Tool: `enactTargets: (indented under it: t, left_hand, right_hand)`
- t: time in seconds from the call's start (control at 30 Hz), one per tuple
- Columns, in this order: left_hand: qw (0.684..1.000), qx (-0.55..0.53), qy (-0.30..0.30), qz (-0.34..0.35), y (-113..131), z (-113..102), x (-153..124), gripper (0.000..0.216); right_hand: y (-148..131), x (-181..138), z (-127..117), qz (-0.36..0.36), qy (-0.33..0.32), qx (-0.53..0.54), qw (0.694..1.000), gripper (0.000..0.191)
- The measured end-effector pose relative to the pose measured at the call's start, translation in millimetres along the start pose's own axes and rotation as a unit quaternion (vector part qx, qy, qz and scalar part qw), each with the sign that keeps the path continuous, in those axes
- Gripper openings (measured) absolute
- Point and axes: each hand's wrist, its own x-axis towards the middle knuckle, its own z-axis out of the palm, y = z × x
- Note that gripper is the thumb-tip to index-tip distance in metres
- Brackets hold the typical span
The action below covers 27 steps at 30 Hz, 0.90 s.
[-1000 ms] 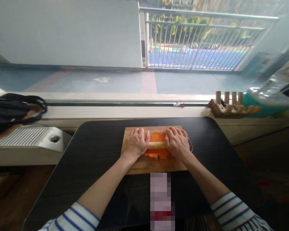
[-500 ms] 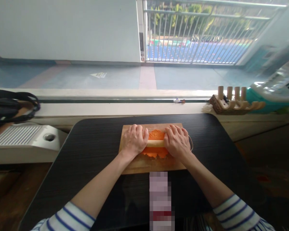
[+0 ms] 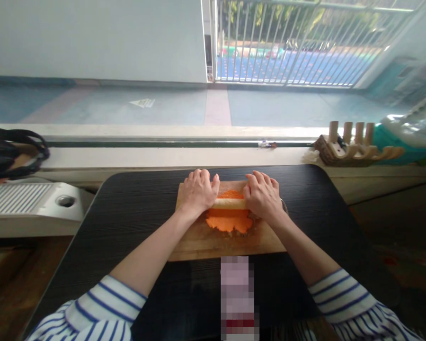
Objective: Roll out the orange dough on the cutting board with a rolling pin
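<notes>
A wooden rolling pin (image 3: pixel 230 204) lies crosswise on a flattened orange sheet of dough or clay (image 3: pixel 229 221) with ragged edges. Under both is a wooden board (image 3: pixel 202 247) with a ring-like loop at its right edge. My left hand (image 3: pixel 199 190) is closed over the pin's left end, and my right hand (image 3: pixel 262 194) grips its right end. Both ends of the pin are hidden beneath my hands. More of the orange sheet shows on the near side of the pin than on the far side.
The board rests on a black table (image 3: pixel 138 208). Beyond it runs a white window sill (image 3: pixel 156 157). A wooden rack with upright pegs (image 3: pixel 351 144) and a teal container (image 3: pixel 394 137) stand at right. To the left are a black strap (image 3: pixel 28 137) and a white slatted unit (image 3: pixel 62 203).
Both hands have pushed the rolling pin away from me, toward the board's far edge. More of the orange sheet now shows on the near side. The camera view has shifted slightly.
</notes>
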Motion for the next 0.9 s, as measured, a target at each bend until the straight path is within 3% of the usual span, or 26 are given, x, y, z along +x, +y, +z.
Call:
enactTargets:
  t: [0.47,0.9]
  left_hand:
    - [0.998,-0.031,0.045,0.043,-3,1,-30,0.031]
    - [0.999,-0.031,-0.001,-0.013,-2,3,10,0.036]
  right_hand:
    - [-5,-31,-8,-0.042,0.0,-0.023,0.999,0.032]
    - [1,11,1,0.002,-0.022,0.005,1.0,0.037]
